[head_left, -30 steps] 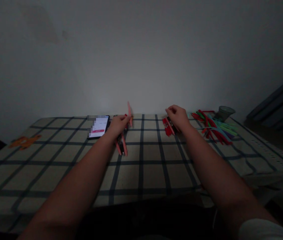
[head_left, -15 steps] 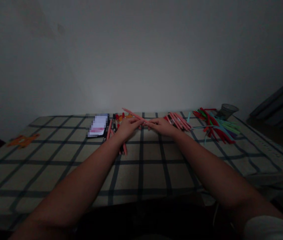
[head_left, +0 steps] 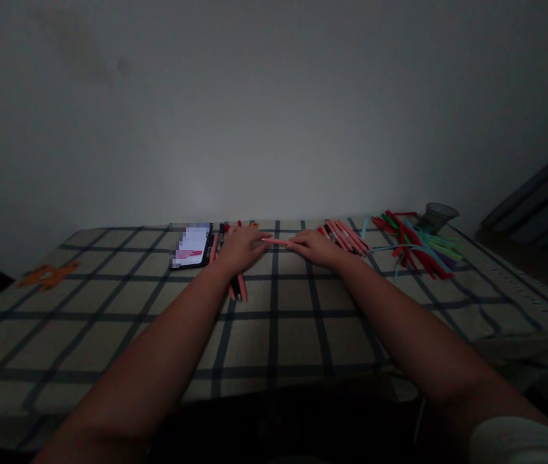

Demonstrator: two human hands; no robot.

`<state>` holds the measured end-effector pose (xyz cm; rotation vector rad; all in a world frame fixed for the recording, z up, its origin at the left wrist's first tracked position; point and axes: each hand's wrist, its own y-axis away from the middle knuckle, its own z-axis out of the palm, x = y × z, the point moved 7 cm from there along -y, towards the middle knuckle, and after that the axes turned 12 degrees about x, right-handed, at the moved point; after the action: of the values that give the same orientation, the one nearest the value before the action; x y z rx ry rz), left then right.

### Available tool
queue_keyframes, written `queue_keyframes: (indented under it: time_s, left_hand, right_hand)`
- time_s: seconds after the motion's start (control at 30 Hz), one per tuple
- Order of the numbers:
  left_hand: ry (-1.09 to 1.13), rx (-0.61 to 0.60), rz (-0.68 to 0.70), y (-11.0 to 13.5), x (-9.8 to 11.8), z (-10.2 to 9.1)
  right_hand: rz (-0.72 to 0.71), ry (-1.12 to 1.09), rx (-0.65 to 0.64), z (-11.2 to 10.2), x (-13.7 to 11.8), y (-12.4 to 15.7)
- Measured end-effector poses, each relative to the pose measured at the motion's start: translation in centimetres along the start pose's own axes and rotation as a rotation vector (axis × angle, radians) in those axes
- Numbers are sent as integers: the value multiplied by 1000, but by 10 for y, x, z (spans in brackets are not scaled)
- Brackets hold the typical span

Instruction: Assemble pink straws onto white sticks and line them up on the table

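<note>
Both my hands meet at the far middle of a checked tablecloth (head_left: pixel 274 335). My left hand (head_left: pixel 241 248) and my right hand (head_left: pixel 316 247) each pinch one end of a thin pink stick (head_left: pixel 278 241) held level between them. Under my left hand lies a small bunch of pink and dark pens (head_left: pixel 238 289). Just right of my right hand rests a row of pink sticks (head_left: pixel 346 236).
A lit phone (head_left: pixel 189 245) lies left of my left hand. A loose heap of red, green and blue strips (head_left: pixel 416 248) and a clear cup (head_left: pixel 437 216) sit at the far right. An orange shape (head_left: pixel 46 275) lies at the left. A wall stands behind the table.
My hands came together from apart. The pink stick, first upright in my left hand, is now held level between both hands and lower than half a second ago.
</note>
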<state>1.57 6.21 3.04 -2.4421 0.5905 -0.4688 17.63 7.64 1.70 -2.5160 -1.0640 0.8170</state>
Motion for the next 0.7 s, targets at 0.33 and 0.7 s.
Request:
queue_keyframes:
  time_s: [0.33, 0.7]
  left_hand:
    - [36, -7, 31, 4, 7, 8]
    - [63, 21, 62, 3, 15, 3]
  right_hand:
    - [138, -41, -40, -1, 3, 3]
    - [160, -184, -36, 9, 13, 3]
